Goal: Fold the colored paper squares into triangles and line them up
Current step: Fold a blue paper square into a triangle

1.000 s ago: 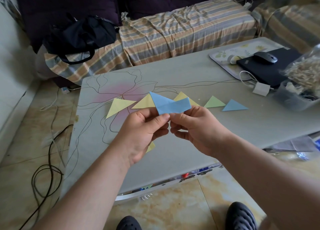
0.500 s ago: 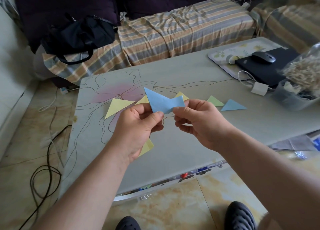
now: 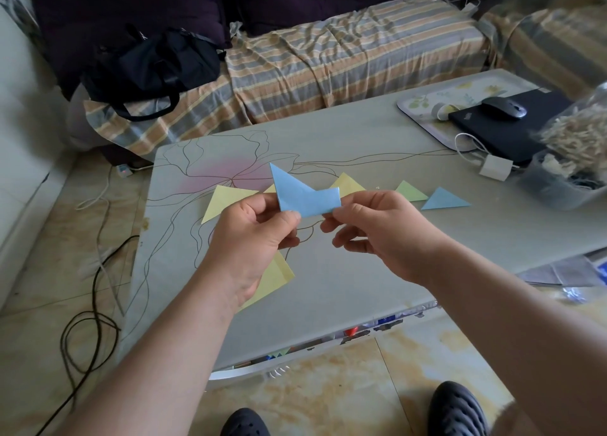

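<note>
**Blue paper pinched in both hands above the table**

Far left, a black soft bag (image 3: 154, 67) w/ a strap slumps on the striped, wrinkled sofa cover (image 3: 345, 54). Dark cables (image 3: 88, 330) loop over the marbled tile floor.

On the matte grey table (image 3: 345, 287), printed w/ thin line art & a pink blotch, a yellow triangle (image 3: 226, 200) lies flat at the left end of the row. Near the front edge a yellow paper (image 3: 276, 278) sits partly under the left wrist.

The left hand (image 3: 249, 238) pinches the lower left corner of the blue paper (image 3: 302, 194), thumb & forefinger clamped on it. The sheet is part-folded: 1 sharp point rises at its left, a blunt band runs right. It is held in the air above the row, not touching the table. The right hand (image 3: 381, 232) pinches its right end, thumb & forefinger closed on the edge, other fingers curled below.

Behind the blue paper peeks a 2nd yellow triangle (image 3: 346, 184). Then a green triangle (image 3: 409, 191), then a blue triangle (image 3: 443, 200), just beside each other.

Far right: a floral tray (image 3: 427, 102) holds a black flat case (image 3: 512, 130) w/ a dark mouse (image 3: 504, 108) on top. A white charger block (image 3: 496, 168) w/ cord lies beside it. A clear plastic tub (image 3: 558, 186) holds a pale, stringy heap; contents unclear.
</note>
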### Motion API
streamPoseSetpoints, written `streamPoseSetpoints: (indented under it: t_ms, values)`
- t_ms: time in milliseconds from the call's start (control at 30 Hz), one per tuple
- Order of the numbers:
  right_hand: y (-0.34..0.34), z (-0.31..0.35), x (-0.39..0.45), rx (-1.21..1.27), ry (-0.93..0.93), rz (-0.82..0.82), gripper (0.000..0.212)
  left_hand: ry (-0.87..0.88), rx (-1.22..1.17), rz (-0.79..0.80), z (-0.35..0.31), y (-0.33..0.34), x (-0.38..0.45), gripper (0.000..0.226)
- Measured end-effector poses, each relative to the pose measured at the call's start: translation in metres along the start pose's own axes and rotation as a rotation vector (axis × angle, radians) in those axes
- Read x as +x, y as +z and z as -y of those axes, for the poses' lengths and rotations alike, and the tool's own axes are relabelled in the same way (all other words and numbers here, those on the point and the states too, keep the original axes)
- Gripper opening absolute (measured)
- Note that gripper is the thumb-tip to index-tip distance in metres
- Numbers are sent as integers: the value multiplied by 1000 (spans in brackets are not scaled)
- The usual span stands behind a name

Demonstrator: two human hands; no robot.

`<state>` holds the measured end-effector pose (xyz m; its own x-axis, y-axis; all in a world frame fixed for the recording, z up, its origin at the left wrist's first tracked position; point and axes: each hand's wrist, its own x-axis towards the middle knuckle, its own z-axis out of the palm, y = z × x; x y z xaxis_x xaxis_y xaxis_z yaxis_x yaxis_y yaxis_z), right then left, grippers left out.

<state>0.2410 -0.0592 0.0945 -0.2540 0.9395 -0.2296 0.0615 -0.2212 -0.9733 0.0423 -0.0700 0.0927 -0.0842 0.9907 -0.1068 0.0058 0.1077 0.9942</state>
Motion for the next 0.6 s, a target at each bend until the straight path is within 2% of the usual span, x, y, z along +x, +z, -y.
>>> streamPoseSetpoints:
  t_ms: [133, 200, 333, 433, 600]
  values:
    - [-1, 0, 0, -90, -9, -19, 24, -36, -9, 49, 0, 0, -1, 25]
    - [1, -2, 0, -125, -13, -19, 24, -65, -62, 40, -2, 1, -2, 20]
    - [5, -4, 0, 38, 24, -29, 17, -136, -222, 51, -4, 7, -2, 15]
    - [9, -6, 0, 136, 44, -35, 15, -117, -139, 111, 3, 15, -5, 16]
    - [13, -8, 2, 174, 45, -49, 9, -88, -100, 62, 11, 27, -8, 12]
